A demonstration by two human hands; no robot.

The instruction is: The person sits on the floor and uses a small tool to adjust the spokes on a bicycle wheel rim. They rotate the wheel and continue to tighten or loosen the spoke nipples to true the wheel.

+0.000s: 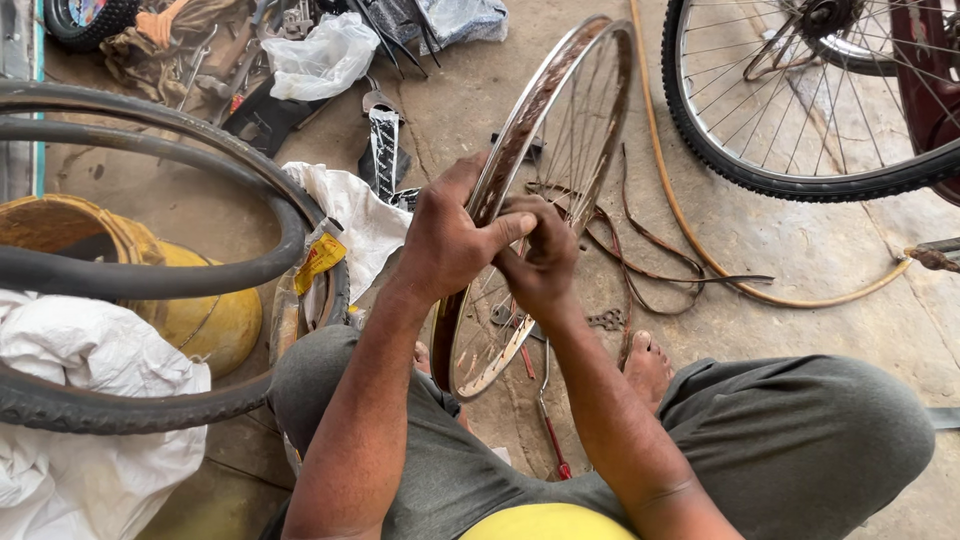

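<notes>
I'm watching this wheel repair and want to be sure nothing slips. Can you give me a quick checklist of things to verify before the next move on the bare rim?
1. Left hand on the rim: ok, grip wraps its edge.
2. Right hand on the rim: ok, fingers press beside the left hand.
3. Rim steady: ok, upright, braced between the knees.
4. Spokes intact: cannot tell, too fine.
5. Rim surface: not ok, looks rusty.
6. Floor near the foot: not ok, a loose strip and a red-handled tool lie close.
</notes>
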